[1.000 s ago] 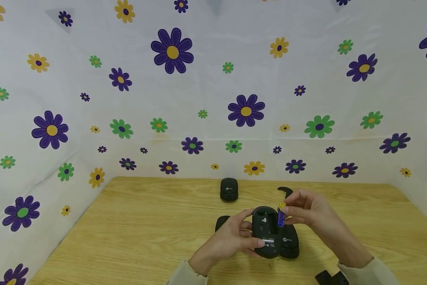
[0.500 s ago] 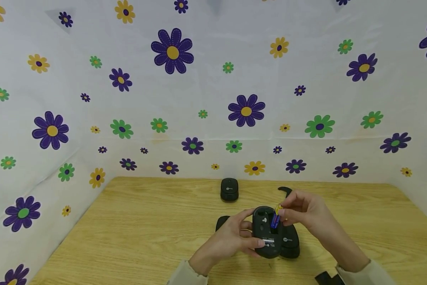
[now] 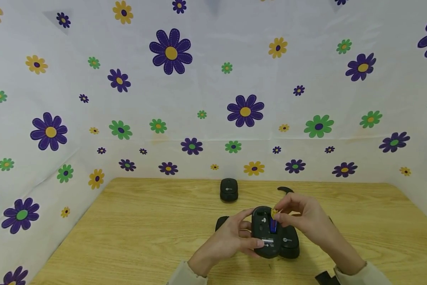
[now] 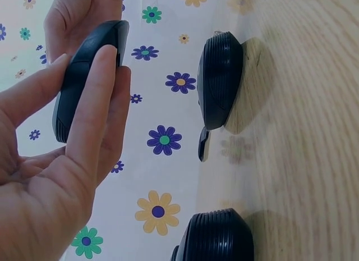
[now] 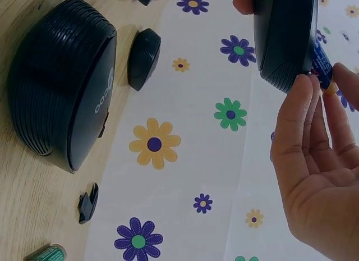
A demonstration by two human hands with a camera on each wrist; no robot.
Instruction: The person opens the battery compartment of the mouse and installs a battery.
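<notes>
My left hand (image 3: 231, 239) grips a black computer mouse (image 3: 264, 243) above the table, its underside turned up toward the head camera and its battery compartment uncovered. Between the thumb and fingertips of my right hand (image 3: 306, 221) is a blue and yellow battery (image 3: 273, 225). The battery's blue end lies in the compartment while its yellow end is tilted up at the fingers. Seen from the right wrist, the battery (image 5: 321, 64) sticks out from the mouse's underside. In the left wrist view the mouse (image 4: 84, 81) is edge-on and hides the battery.
Behind the held mouse, a second mouse (image 3: 290, 243) sits on the wooden table (image 3: 145, 221). Another mouse (image 3: 229, 190) stands at the back, and one (image 3: 221, 222) is partly hidden by my left hand. A curved black cover (image 3: 285, 189), a green battery (image 5: 47, 254) and a black piece (image 3: 326, 278) also lie there.
My right hand has moved left, bringing the battery from beside the mouse into its compartment, blue end first. My left hand and the mouse have stayed in place.
</notes>
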